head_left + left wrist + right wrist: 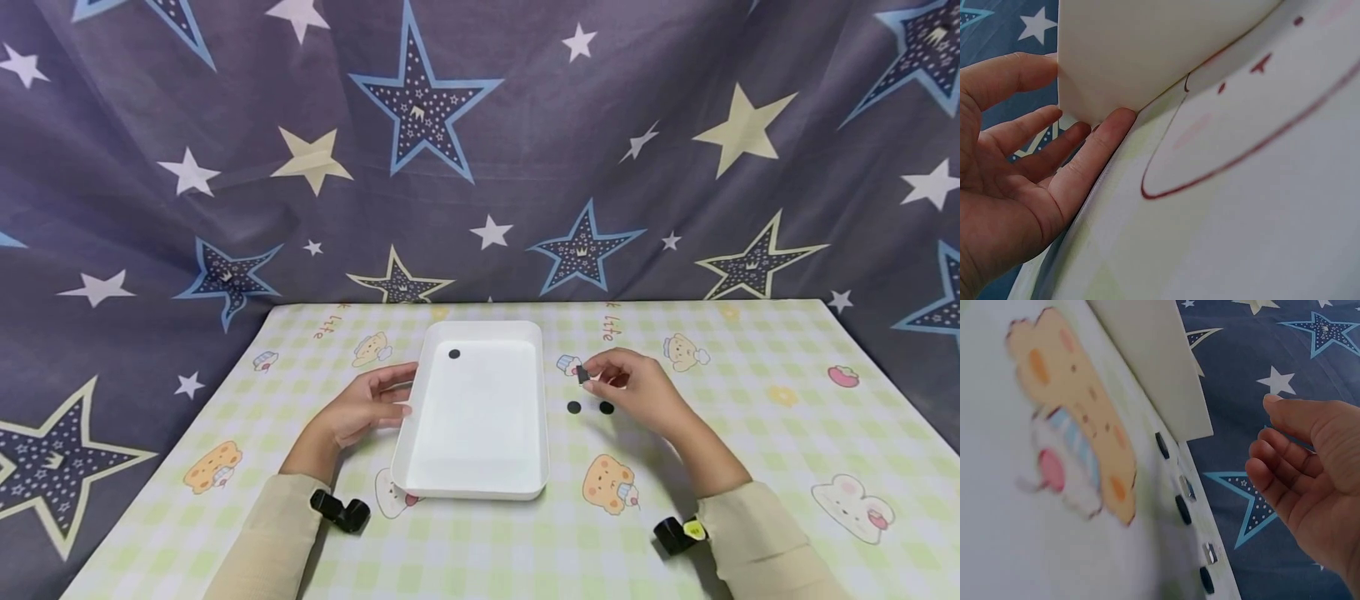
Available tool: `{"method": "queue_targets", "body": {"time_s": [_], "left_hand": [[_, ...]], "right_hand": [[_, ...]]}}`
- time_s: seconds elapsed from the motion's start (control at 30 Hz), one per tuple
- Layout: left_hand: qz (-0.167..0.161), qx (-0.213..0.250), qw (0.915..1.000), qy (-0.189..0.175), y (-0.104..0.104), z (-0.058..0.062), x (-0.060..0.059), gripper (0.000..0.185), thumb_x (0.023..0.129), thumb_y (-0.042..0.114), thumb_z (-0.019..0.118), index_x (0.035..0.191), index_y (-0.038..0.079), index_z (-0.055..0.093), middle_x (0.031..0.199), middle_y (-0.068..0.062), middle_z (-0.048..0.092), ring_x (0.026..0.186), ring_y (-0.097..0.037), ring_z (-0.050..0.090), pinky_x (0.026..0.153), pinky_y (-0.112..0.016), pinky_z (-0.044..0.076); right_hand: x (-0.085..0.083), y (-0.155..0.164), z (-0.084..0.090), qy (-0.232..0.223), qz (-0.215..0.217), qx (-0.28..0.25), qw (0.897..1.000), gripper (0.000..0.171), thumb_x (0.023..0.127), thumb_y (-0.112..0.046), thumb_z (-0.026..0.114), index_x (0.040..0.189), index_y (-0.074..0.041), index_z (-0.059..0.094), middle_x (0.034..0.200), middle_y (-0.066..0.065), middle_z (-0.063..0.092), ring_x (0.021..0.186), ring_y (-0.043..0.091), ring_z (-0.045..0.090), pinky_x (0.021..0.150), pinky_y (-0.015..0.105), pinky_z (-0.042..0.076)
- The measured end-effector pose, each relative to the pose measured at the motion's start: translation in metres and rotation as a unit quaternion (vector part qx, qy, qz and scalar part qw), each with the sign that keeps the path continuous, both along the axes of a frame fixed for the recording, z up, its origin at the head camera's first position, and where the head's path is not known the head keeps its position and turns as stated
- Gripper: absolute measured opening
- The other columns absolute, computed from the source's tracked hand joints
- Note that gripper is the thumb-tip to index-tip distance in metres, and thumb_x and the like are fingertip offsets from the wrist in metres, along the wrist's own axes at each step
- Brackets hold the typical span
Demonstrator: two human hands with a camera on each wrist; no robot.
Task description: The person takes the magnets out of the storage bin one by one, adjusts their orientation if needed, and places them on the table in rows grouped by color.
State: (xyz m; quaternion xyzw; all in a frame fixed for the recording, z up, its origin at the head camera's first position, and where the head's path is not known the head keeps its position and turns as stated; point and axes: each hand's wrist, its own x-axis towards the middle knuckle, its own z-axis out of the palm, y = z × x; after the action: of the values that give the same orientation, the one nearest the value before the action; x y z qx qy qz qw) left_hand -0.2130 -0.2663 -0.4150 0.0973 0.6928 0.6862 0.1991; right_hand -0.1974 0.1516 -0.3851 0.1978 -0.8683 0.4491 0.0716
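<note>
A white rectangular tray (480, 492) stands in the middle of the table, with one black disc (454, 354) in its far left part. My left hand (367, 406) touches the tray's left side with extended fingers, also seen at its outer wall in the left wrist view. Over the table right of the tray is my right hand (637, 390); its thumb and fingertips are right at a small dark piece (582, 375). In the right wrist view its fingers (1294, 412) are slightly bent, with nothing visible between them, above two small silvery pieces (1188, 487).
Three black discs (1183, 509) lie in a row right of the tray in the right wrist view; the head view shows a left disc (573, 407) and a middle disc (606, 407). A checked, cartoon-printed cloth (480, 550) covers the table. A star-patterned curtain (525, 192) hangs behind.
</note>
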Motion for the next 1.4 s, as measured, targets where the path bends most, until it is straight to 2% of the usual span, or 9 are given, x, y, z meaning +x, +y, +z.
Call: {"method": "queue_targets", "body": {"time_s": [0.4, 0.6, 0.73, 1.07, 1.4], "left_hand": [[-0.004, 0.003, 1.0000, 0.003, -0.001, -0.002, 0.001, 0.079, 0.081, -0.007, 0.069, 0.150, -0.001, 0.032, 0.154, -0.022, 0.031, 0.132, -0.038, 0.043, 0.089, -0.041, 0.054], [-0.001, 0.004, 1.0000, 0.003, 0.000, -0.001, 0.001, 0.080, 0.080, -0.008, 0.069, 0.150, -0.001, 0.032, 0.153, -0.022, 0.031, 0.132, -0.039, 0.042, 0.088, -0.041, 0.054], [0.000, 0.004, 1.0000, 0.002, 0.000, -0.001, 0.001, 0.079, 0.080, -0.008, 0.069, 0.150, -0.001, 0.032, 0.153, -0.022, 0.031, 0.132, -0.039, 0.042, 0.088, -0.041, 0.054], [0.002, 0.002, 1.0000, 0.003, 0.000, -0.001, 0.001, 0.080, 0.080, -0.009, 0.069, 0.150, -0.001, 0.032, 0.153, -0.022, 0.031, 0.131, -0.036, 0.044, 0.087, -0.040, 0.055], [0.001, 0.005, 1.0000, 0.001, 0.001, 0.001, 0.002, 0.079, 0.080, -0.009, 0.068, 0.150, -0.002, 0.032, 0.153, -0.023, 0.032, 0.131, -0.037, 0.044, 0.086, -0.041, 0.055]], "right_hand": [[-0.008, -0.015, 0.017, -0.001, 0.035, -0.014, 0.999, 0.020, 0.088, -0.008, 0.073, 0.107, -0.001, 0.071, 0.094, 0.005, 0.068, 0.082, 0.018, 0.061, 0.073, 0.030, 0.054], [-0.014, -0.021, 0.024, -0.005, 0.054, -0.015, 0.998, 0.020, 0.087, -0.008, 0.073, 0.107, -0.004, 0.072, 0.098, 0.012, 0.068, 0.075, 0.020, 0.063, 0.067, 0.030, 0.055], [-0.018, -0.028, 0.027, -0.008, 0.061, -0.020, 0.998, 0.020, 0.086, -0.007, 0.074, 0.106, -0.004, 0.073, 0.097, 0.012, 0.068, 0.076, 0.020, 0.063, 0.063, 0.030, 0.056], [-0.027, -0.045, 0.030, 0.003, 0.063, -0.006, 0.998, 0.021, 0.088, -0.008, 0.072, 0.108, -0.002, 0.072, 0.102, 0.012, 0.069, 0.084, 0.020, 0.063, 0.075, 0.035, 0.055], [-0.034, -0.060, 0.036, -0.007, 0.065, 0.003, 0.998, 0.020, 0.087, -0.011, 0.074, 0.107, -0.005, 0.073, 0.101, 0.010, 0.070, 0.084, 0.020, 0.064, 0.066, 0.033, 0.054]]}}
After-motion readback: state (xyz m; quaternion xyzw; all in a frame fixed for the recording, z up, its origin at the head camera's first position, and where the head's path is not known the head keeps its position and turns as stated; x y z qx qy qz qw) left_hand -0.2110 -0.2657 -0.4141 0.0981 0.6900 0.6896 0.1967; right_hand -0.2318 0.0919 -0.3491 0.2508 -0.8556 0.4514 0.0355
